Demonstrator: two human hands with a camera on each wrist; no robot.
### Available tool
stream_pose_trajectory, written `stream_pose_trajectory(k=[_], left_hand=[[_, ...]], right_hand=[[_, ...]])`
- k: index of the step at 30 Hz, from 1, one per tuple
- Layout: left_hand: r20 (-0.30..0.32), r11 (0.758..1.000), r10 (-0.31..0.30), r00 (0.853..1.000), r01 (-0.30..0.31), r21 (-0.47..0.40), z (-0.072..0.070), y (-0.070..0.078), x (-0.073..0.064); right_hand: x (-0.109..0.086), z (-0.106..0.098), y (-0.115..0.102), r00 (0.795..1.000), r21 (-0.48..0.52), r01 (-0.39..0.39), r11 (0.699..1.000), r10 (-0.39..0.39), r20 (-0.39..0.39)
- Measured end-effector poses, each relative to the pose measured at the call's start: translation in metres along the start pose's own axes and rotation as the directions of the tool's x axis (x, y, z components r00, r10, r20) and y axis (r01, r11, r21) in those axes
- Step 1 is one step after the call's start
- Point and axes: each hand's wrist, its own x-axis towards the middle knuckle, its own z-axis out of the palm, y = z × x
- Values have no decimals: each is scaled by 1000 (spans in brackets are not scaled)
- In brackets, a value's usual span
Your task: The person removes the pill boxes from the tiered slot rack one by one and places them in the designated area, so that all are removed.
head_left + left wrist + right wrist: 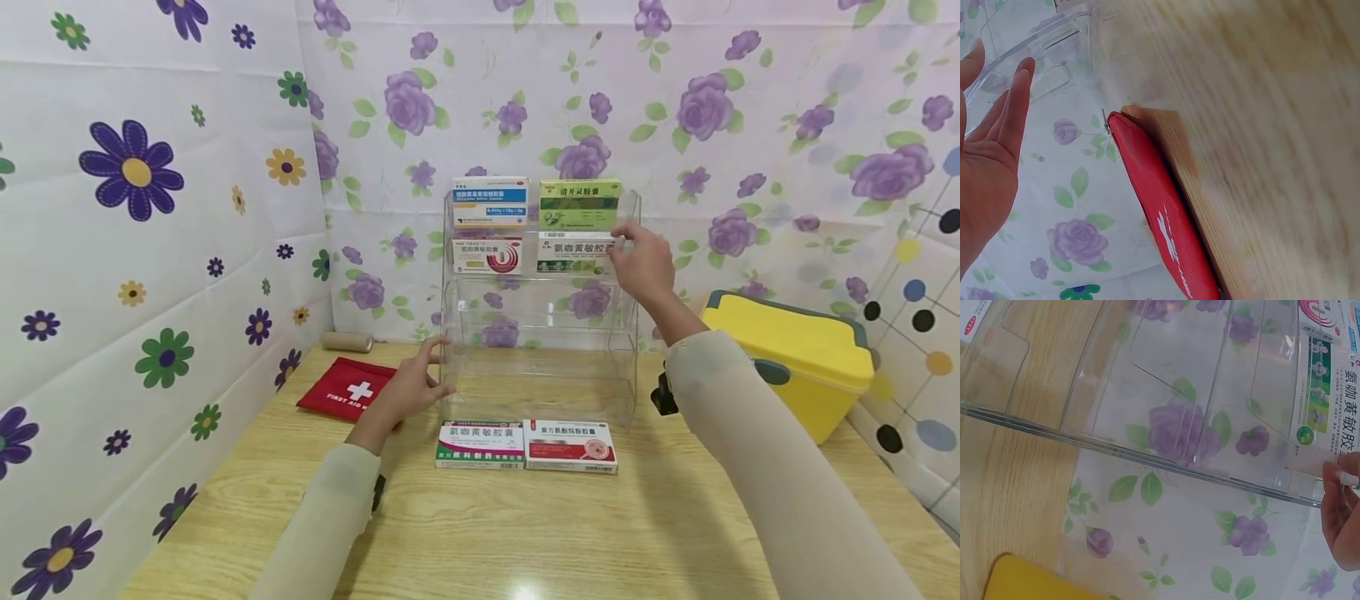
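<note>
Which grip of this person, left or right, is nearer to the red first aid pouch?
Left. The left grip is beside the red pouch, at the left side of the rack. The right grip is farther, up at the white-and-green box on the rack's right side.

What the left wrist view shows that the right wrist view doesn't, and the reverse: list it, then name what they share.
Only the left wrist view: the left hand and the red pouch.

Only the right wrist view: the right hand, the white-green box at its fingertips, and part of the yellow cooler.

Both: the clear rack, the table and the flowered cloth.
</note>
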Motion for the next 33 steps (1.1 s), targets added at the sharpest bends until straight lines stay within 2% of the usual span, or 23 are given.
stream_pose_trajectory(k=[12,17,24,33], left_hand=[[12,1000,3,1000,-3,-17,3,1,0],[16,1000,-19,1000,19,-13,2,3,-1],[18,1000,-13,1000,13,7,3,5,0],[23,1000,-18,1000,18,14,3,5,0]], right_hand=[[4,2,8,997,110,15,994,-7,-76],[5,3,9,995,124,10,992,3,-105],[8,-2,11,981,140,85,986,-58,-186],[9,-5,16,980,144,77,987,-48,-195]])
